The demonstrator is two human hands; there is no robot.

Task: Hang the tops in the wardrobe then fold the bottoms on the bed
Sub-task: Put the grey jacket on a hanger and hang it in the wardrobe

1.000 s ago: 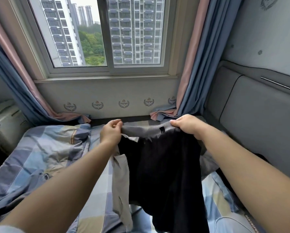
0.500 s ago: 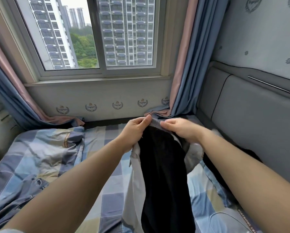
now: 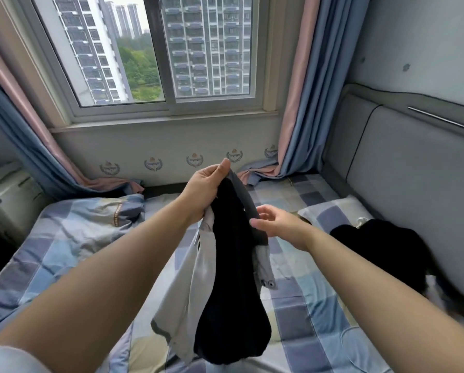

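Note:
A pair of black shorts (image 3: 233, 278) with a grey waistband and grey inner pockets hangs folded in half lengthwise above the bed (image 3: 301, 305). My left hand (image 3: 206, 189) grips both ends of the waistband together at the top. My right hand (image 3: 276, 222) is lower on the right edge of the shorts, its fingers relaxed and touching the grey waistband. A second black garment (image 3: 381, 243) lies on the bed at the right, against the headboard.
The bed has a blue, grey and beige checked sheet. A crumpled checked duvet (image 3: 72, 230) lies at the left, a pillow (image 3: 330, 214) at the right. A padded grey headboard (image 3: 414, 170) lines the right side. Window and curtains stand ahead; a white case (image 3: 7, 200) sits far left.
The shorts were held spread wide, then my hands came together and doubled them over. My left hand now holds the whole waistband alone; my right hand has let go and slid down.

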